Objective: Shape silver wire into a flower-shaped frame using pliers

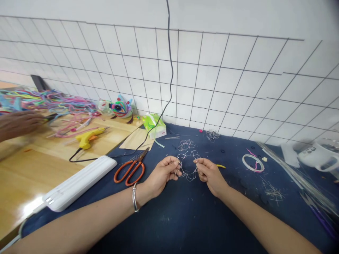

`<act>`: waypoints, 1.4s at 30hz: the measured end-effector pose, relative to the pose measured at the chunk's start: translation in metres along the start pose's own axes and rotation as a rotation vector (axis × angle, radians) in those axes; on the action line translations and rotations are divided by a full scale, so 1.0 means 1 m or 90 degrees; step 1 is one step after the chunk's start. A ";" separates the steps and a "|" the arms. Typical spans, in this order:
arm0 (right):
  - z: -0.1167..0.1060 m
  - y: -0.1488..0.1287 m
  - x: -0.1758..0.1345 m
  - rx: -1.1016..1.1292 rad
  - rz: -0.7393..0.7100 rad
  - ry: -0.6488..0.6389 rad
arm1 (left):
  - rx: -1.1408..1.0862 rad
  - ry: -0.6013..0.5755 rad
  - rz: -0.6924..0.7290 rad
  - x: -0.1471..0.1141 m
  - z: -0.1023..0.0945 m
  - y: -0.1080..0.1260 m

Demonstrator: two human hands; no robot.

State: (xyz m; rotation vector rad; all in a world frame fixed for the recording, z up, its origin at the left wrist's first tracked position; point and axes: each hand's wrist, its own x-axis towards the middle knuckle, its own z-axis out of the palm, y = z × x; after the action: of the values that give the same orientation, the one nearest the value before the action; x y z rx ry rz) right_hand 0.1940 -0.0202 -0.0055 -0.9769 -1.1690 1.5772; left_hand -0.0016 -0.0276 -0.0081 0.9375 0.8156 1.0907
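Between my two hands a flower-shaped wire ring point(189, 173) with several looped petals is held above the dark blue cloth point(185, 218). My left hand point(166, 173) pinches its left side between thumb and fingers. On the right side, my right hand point(209, 173) grips the wire the same way. Orange-handled scissors point(129, 173) lie on the cloth just left of my left hand. Beyond the ring rests a loose tangle of thin wire point(186, 144). Close to my right hand is a small yellow curved piece point(220, 166).
At left are a white power strip point(79, 181), a yellow glue gun point(88, 138), colourful pipe cleaners point(53, 100) and another person's hand point(21, 123). A black cable point(171, 70) hangs ahead. At right lie a white ring point(251, 164), wire strands point(299, 176) and a white mug point(320, 155).
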 end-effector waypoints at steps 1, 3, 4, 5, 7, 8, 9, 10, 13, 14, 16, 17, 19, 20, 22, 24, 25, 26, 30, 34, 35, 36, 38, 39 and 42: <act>0.000 0.000 0.000 -0.001 -0.002 0.000 | -0.001 0.000 0.001 0.000 0.000 0.000; 0.000 0.000 0.001 -0.002 -0.003 0.002 | -0.004 -0.001 0.003 0.000 0.000 0.000; 0.000 0.000 0.001 -0.003 -0.004 0.004 | -0.005 0.000 0.004 0.000 0.000 0.000; 0.001 0.000 0.001 -0.005 -0.004 0.007 | -0.006 0.002 0.007 0.000 0.001 0.000; 0.001 -0.001 0.001 -0.013 -0.004 0.015 | 0.000 0.004 0.012 -0.001 0.001 0.001; 0.001 -0.001 0.001 -0.017 -0.004 0.019 | 0.005 0.005 0.015 -0.001 0.001 0.002; 0.001 -0.001 0.001 -0.021 -0.003 0.022 | 0.011 0.004 0.018 -0.001 0.001 0.003; 0.001 -0.001 0.001 -0.025 -0.003 0.025 | 0.017 0.002 0.020 -0.001 0.001 0.003; 0.000 0.001 0.002 -0.036 -0.003 0.028 | 0.028 -0.007 0.026 -0.002 0.001 0.004; -0.001 0.001 0.002 -0.040 -0.003 0.027 | 0.029 -0.010 0.028 -0.002 0.001 0.004; -0.001 0.002 0.002 -0.047 -0.005 0.024 | 0.029 -0.010 0.030 -0.002 0.001 0.004; -0.001 0.002 0.002 -0.050 -0.007 0.024 | 0.027 -0.010 0.031 -0.002 0.000 0.004; -0.001 0.002 0.002 -0.059 -0.013 0.027 | 0.017 -0.010 0.034 -0.002 0.001 0.005; 0.000 0.002 0.002 -0.064 -0.017 0.030 | 0.010 -0.009 0.036 -0.002 0.001 0.005; 0.000 0.001 0.002 -0.075 -0.024 0.037 | 0.002 -0.007 0.040 -0.002 0.002 0.007; 0.001 0.001 0.001 -0.091 -0.030 0.043 | 0.007 -0.005 0.043 -0.001 0.002 0.007; 0.002 0.001 0.001 -0.100 -0.031 0.044 | 0.013 -0.006 0.043 -0.001 0.002 0.007; 0.002 0.001 0.000 -0.109 -0.032 0.044 | 0.020 -0.006 0.044 0.000 0.002 0.007; 0.002 0.000 -0.001 -0.134 -0.035 0.031 | 0.034 -0.002 0.038 0.001 0.001 0.004; 0.002 0.000 -0.002 -0.136 -0.044 0.010 | 0.036 0.001 0.031 0.001 0.000 0.003; 0.002 0.000 -0.003 -0.132 -0.045 0.005 | 0.037 0.003 0.033 0.001 -0.001 0.003; 0.002 0.000 -0.003 -0.127 -0.046 0.000 | 0.040 0.005 0.037 0.001 -0.001 0.003; 0.002 0.000 -0.004 -0.118 -0.049 -0.009 | 0.050 0.008 0.046 0.001 -0.001 0.002; 0.003 0.000 -0.004 -0.118 -0.049 -0.011 | 0.056 0.009 0.049 0.001 -0.001 0.001; 0.003 0.001 -0.004 -0.125 -0.053 -0.007 | 0.069 0.011 0.049 0.001 -0.001 0.000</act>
State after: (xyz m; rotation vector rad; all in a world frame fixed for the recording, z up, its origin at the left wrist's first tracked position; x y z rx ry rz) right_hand 0.1923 -0.0246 -0.0051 -1.0318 -1.3742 1.4232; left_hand -0.0025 -0.0267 -0.0089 1.0593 0.8663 1.1310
